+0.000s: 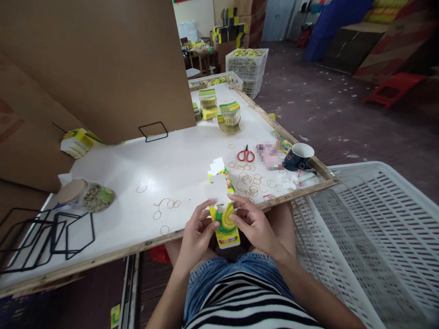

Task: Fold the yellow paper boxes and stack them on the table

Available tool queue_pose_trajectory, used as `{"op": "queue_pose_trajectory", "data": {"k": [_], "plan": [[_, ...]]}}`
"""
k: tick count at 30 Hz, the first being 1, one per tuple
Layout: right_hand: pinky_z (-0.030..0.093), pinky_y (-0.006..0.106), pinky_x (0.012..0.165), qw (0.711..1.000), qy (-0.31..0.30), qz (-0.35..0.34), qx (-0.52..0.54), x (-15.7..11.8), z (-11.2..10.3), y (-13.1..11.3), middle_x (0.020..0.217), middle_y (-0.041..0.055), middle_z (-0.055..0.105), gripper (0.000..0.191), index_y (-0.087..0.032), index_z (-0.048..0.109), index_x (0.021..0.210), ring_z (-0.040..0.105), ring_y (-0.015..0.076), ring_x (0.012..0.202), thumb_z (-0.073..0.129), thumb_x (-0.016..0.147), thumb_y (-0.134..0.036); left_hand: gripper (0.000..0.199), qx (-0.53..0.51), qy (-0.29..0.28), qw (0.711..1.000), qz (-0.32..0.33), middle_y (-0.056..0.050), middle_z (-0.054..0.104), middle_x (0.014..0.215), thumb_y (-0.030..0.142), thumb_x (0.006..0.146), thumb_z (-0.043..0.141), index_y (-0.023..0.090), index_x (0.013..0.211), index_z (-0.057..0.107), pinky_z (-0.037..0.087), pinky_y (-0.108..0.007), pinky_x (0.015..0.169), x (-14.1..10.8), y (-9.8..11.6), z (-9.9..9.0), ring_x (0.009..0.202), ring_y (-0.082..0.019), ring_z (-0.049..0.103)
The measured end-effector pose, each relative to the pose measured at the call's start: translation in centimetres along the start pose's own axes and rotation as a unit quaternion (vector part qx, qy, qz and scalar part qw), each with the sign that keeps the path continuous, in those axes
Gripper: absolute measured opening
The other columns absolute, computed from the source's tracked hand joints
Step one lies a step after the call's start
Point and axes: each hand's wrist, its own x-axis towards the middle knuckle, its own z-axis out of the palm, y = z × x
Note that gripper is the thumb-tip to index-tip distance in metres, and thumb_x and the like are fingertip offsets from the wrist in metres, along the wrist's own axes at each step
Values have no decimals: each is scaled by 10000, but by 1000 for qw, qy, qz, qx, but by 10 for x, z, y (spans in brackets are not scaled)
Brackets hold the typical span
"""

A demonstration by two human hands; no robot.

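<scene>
Between my two hands is a small yellow and green cardboard box (226, 228), its white flaps standing up at the far end. My left hand (199, 230) grips its left side, thumb on the printed face. From the right, my right hand (252, 224) pinches the other edge, its thumb also on the face. The box hangs over the table's front edge. Just beyond my hands lie several loose rubber bands (254, 189) and red-handled scissors (246, 156).
A dark mug (297, 157) stands at the right table corner. Bundled flat boxes (229, 114) are stacked at the back. A jar (98, 197) and black wire frames (68, 235) sit left. A white plastic crate (384, 228) stands right; a tall cardboard sheet (137, 59) rises behind.
</scene>
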Motion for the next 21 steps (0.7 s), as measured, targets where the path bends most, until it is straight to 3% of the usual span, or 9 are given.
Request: {"op": "queue_pose_trajectory", "data": {"k": [3, 7, 9, 11, 13, 14, 18, 21], "plan": [[502, 267, 718, 999, -38, 3, -22, 1, -6, -6, 945, 26, 638, 244, -255, 629, 1102, 615, 163, 816, 621, 877, -349, 275, -45, -32, 998, -17, -41, 691, 924, 215, 838, 681, 199, 1068, 530, 550, -233, 696, -5, 2, -1, 762, -134, 671], [445, 253, 618, 996, -62, 0, -72, 2, -11, -12, 754, 0, 578, 156, -217, 619, 864, 552, 148, 677, 602, 889, -370, 230, -69, -33, 996, -41, -22, 659, 832, 205, 794, 729, 178, 927, 543, 525, -200, 678, -12, 1, 2, 774, -128, 648], [426, 254, 601, 994, -62, -9, -92, 1, -11, -13, 723, -1, 572, 184, -210, 614, 808, 533, 146, 655, 596, 894, -372, 308, -89, -37, 994, -56, -43, 679, 899, 220, 800, 726, 194, 1036, 529, 537, -230, 705, -15, 2, 2, 808, -149, 667], [433, 261, 621, 993, -55, -24, -105, 1, -11, -10, 719, 6, 583, 200, -208, 620, 777, 541, 154, 672, 591, 898, -364, 564, -108, -44, 990, -74, -70, 698, 984, 232, 819, 709, 251, 1291, 401, 557, -281, 727, -17, 2, 2, 826, -179, 694], [454, 276, 658, 993, -45, -34, -105, 0, -9, -6, 746, 17, 604, 187, -211, 629, 786, 565, 168, 711, 591, 899, -355, 776, -109, -53, 989, -83, -103, 702, 1059, 239, 825, 701, 288, 1437, 227, 568, -331, 755, -18, 3, 1, 853, -209, 709], [464, 282, 669, 994, -32, -38, -101, 1, -8, -4, 771, 22, 616, 157, -216, 636, 825, 575, 173, 727, 596, 896, -351, 788, -103, -57, 990, -82, -120, 699, 1094, 242, 824, 702, 282, 1451, 228, 568, -349, 779, -18, 3, 0, 881, -223, 710], [466, 296, 648, 991, 72, -77, -88, -3, -3, -14, 921, 40, 651, 188, -273, 635, 1056, 576, 170, 747, 622, 884, -347, 573, -88, -27, 994, -58, -137, 687, 1174, 254, 815, 709, 236, 1325, 450, 564, -352, 817, -16, -2, -4, 948, -241, 704], [448, 307, 589, 992, 75, -88, -45, -20, -2, -41, 725, 15, 629, 237, -325, 673, 1034, 551, 161, 636, 626, 862, -481, 599, -94, 12, 994, -58, -133, 698, 1156, 241, 800, 725, 235, 1328, 442, 573, -325, 777, -15, -8, -6, 916, -228, 713]]}}
